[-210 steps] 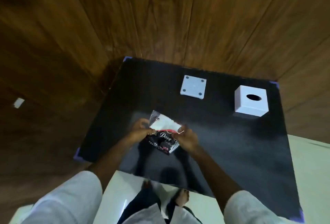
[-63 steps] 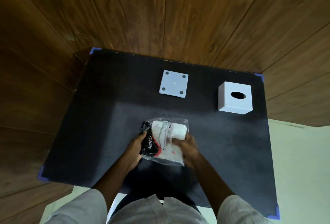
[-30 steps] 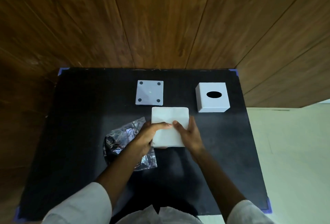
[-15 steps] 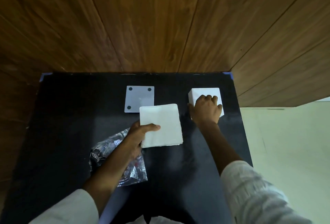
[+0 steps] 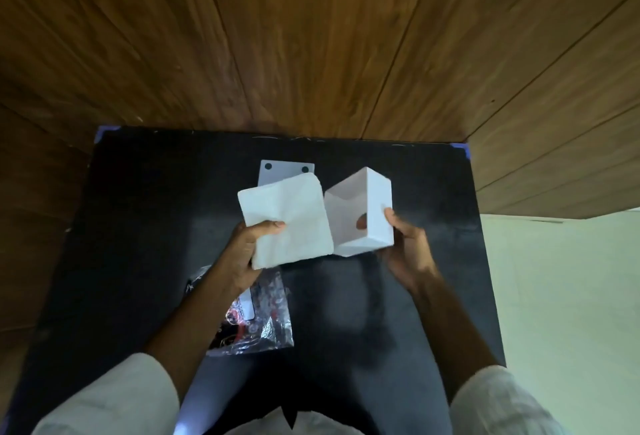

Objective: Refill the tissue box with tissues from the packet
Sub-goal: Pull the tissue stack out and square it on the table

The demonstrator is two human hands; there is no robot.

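Note:
My left hand (image 5: 242, 251) grips a white stack of tissues (image 5: 291, 220) by its lower left edge, lifted above the black table (image 5: 145, 226). My right hand (image 5: 405, 247) holds the white tissue box (image 5: 363, 213) in the air, turned so its open underside faces me and the stack. The stack's right edge touches the box's left rim. A fingertip shows through the box's oval hole. The emptied clear plastic packet (image 5: 256, 320) lies crumpled on the table under my left forearm. The box's flat white base plate (image 5: 277, 171) with dark dots lies behind the stack, partly hidden.
A wooden panelled wall (image 5: 311, 46) rises right behind the table. Blue tape marks the table's far corners (image 5: 107, 131). Pale floor (image 5: 561, 296) lies to the right of the table edge.
My right hand has lifted the tissue box off the table and turned it open side up beside the stack. My left hand has raised the tissue stack to meet it.

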